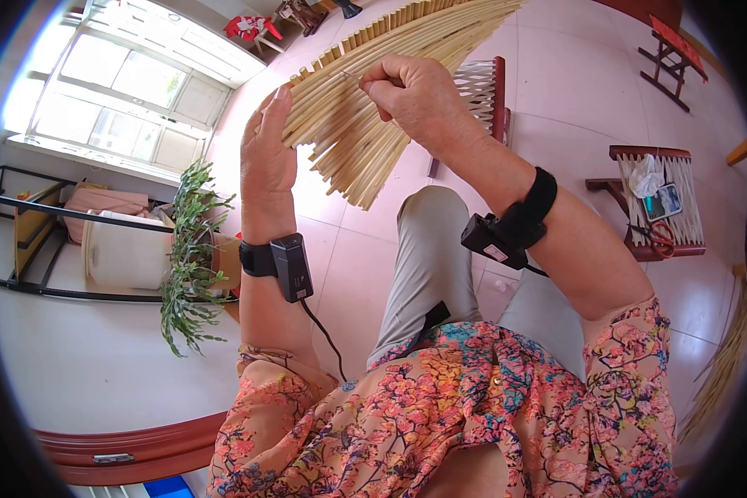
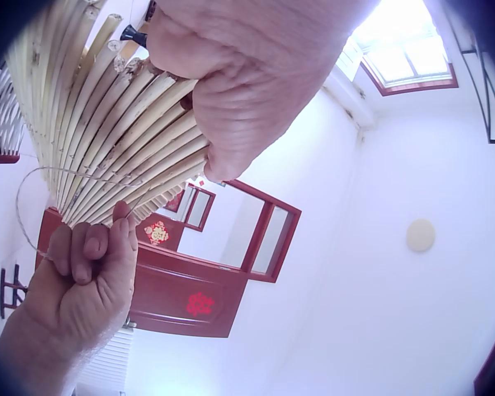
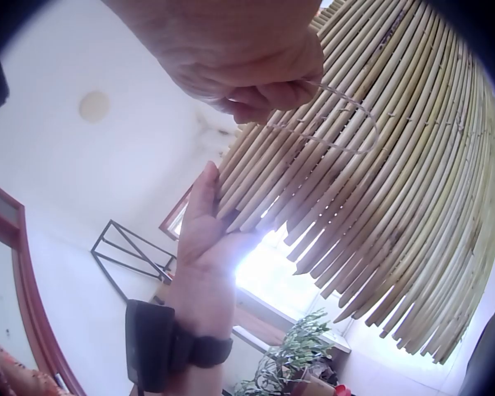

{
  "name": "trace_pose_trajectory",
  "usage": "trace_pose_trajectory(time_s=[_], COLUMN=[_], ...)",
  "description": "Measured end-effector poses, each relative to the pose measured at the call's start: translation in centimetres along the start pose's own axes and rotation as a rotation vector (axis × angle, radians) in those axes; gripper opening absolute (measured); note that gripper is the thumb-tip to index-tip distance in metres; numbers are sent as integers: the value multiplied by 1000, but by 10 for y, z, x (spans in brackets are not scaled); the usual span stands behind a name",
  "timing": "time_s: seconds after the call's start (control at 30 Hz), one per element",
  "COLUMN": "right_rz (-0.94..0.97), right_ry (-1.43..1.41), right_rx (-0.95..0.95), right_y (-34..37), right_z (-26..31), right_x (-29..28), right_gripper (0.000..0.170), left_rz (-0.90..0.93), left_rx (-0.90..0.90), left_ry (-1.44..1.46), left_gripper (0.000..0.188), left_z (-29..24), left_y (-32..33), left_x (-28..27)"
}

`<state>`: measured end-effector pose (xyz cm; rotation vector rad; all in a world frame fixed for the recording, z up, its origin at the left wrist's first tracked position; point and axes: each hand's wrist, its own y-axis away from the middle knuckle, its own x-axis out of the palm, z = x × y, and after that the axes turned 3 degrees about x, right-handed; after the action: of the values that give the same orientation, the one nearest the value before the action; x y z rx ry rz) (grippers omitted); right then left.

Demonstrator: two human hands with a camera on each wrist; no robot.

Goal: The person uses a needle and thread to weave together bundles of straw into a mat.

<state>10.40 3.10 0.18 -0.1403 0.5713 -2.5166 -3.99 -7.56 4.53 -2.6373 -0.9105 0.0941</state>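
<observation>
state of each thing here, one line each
Stalk mat, held up, stalks joined side by side
Thread, curved in a loose loop
Needle-like piece, pinched
Left grip, holding the mat's edge
Right grip, curled, pinching the needle-like piece
Corded stool at right, standing, loaded
Scissors, on that stool, blade position unclear
Plant, leafy, stems drooping
Window, bright, open or closed unclear

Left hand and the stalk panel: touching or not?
Touching. The right wrist view shows it: the panel's near edge meets the left hand, with ends of the stalk panel against the crook between thumb and fingers.
</observation>
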Motion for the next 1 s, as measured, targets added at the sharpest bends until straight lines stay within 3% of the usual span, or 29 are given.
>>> trace_pose_trajectory(time_s=[0.27, 0.8, 1.0], right_rz=[11, 32, 100], right_ry=[-3, -55, -74], right_rx=[27, 76, 183], right_y=[1, 4, 42], right_z=[1, 1, 5], right_x=[-2, -4, -32], right_gripper=[18, 16, 16], left_rz=[4, 54, 114], left_rx=[-1, -25, -29], left_ry=[36, 31, -157], left_gripper=[44, 40, 35], left_z=[1, 2, 10], left_y=[1, 2, 46], left_x=[1, 1, 17])
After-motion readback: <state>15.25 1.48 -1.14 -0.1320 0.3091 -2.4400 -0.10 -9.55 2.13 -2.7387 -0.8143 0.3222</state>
